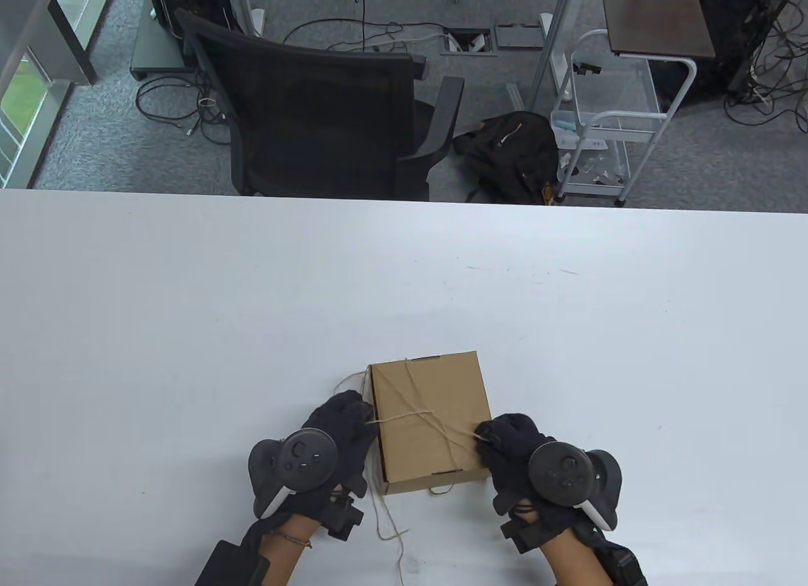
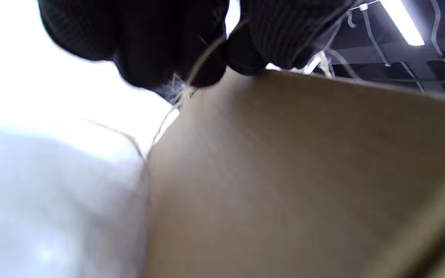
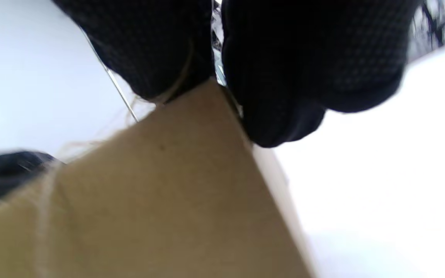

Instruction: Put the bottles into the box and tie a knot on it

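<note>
A flat brown cardboard box [image 1: 430, 420] lies closed on the white table [image 1: 189, 308], near its front edge, with thin tan twine [image 1: 416, 414] crossing its lid. No bottle shows in any view.

The left hand [image 1: 338, 437], in a black glove, sits against the box's left edge with its fingers curled, pinching the twine where the strand leaves the lid; the left wrist view shows the twine [image 2: 191, 77] caught between dark fingertips [image 2: 160, 58] just above the cardboard wall [image 2: 284, 173]. The right hand [image 1: 514, 444] rests at the box's right edge, its fingertips closed on the other end of the strand at the lid's rim; in the right wrist view the gloved fingers [image 3: 284, 77] press at the box corner [image 3: 191, 162].

A loose tail of twine [image 1: 385, 523] trails off the box's front-left corner across the table, between the two wrists.

Beyond the far table edge stand a black mesh office chair [image 1: 328, 112], a black bag [image 1: 508, 153] slumped on the grey carpet, and a white wire trolley [image 1: 606, 119]. Cables [image 1: 183, 106] snake over the floor. None of these touches the box.
</note>
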{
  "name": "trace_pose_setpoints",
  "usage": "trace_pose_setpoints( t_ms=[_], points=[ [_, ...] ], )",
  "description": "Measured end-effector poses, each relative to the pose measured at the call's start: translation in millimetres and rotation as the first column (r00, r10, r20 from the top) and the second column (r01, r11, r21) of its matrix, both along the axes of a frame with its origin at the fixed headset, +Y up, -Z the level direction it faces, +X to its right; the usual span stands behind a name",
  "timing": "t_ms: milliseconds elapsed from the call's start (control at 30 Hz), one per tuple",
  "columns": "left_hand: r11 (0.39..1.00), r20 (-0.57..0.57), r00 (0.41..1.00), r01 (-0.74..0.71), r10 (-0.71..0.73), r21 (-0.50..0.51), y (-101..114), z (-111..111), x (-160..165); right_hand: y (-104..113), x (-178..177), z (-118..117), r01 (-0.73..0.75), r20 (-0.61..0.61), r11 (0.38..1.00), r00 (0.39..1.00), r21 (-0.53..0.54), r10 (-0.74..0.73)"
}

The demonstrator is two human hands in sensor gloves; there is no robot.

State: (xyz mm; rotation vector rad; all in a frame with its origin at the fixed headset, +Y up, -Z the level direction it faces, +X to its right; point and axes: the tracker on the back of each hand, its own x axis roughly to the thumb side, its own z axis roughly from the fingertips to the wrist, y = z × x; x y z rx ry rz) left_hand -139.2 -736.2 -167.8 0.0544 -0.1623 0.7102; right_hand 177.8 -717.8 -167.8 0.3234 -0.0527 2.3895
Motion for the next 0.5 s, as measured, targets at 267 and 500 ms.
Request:
trace_pose_setpoints(
  t_ms=[267, 500],
  points=[
    [0.995, 0.034, 0.996, -0.085, 0.086, -0.053, -1, -6, -16, -24, 21, -16, 0.286, -0.076, 0.901, 0.942, -0.327, -0.326],
    [0.992, 0.02, 0.992, -0.124, 0.124, 0.02, 3, -10, -32, -50, 56, -26, 0.585, 0.173, 0.631, 0.788, -0.508, -0.591]
  ],
)
